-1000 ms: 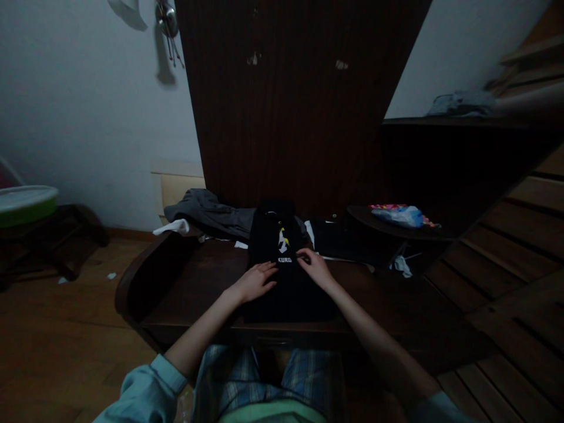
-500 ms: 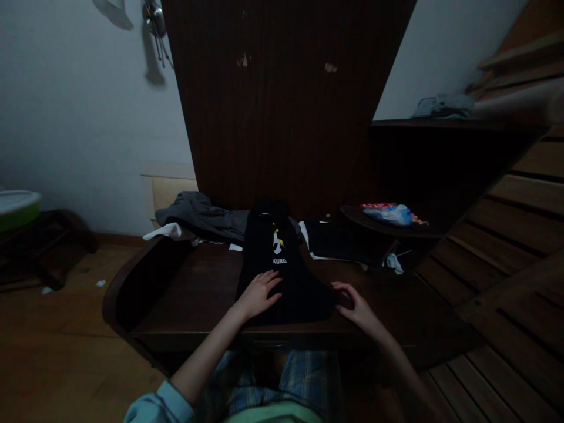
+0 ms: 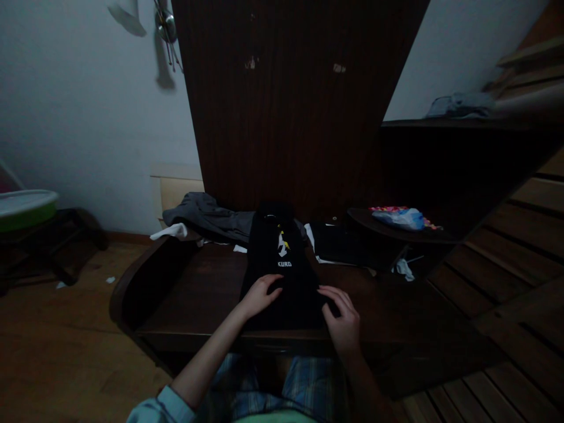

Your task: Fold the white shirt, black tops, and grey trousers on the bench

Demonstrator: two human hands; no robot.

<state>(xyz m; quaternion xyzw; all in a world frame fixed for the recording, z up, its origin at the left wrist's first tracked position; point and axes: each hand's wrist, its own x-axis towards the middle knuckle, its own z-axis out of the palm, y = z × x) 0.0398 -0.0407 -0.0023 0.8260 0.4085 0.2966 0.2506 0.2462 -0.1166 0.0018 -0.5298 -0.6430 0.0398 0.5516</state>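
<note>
A black T-shirt (image 3: 286, 299) lies lengthwise on the dark wooden bench, its collar at the far end. Its front bears a white and yellow print above the letters KURO. My left hand (image 3: 261, 295) rests on the lower left part of the shirt, fingers stretched out and thumb apart. At the shirt's lower right edge, my right hand (image 3: 342, 314) has its fingers and thumb curled round the cloth. The dark fabric makes the fold between those fingertips hard to see.
Grey clothing (image 3: 211, 214) and a white cloth (image 3: 170, 231) lie at the back left of the bench (image 3: 185, 294). Folded black clothing (image 3: 337, 242) lies back right. A plastic bag (image 3: 403, 218) sits on a small shelf. A slatted wooden piece (image 3: 506, 264) stands right.
My right hand has moved left, bringing the shirt's flared lower right side inward, so the shirt looks narrower. My left hand stays on the shirt. The view has shifted slightly.
</note>
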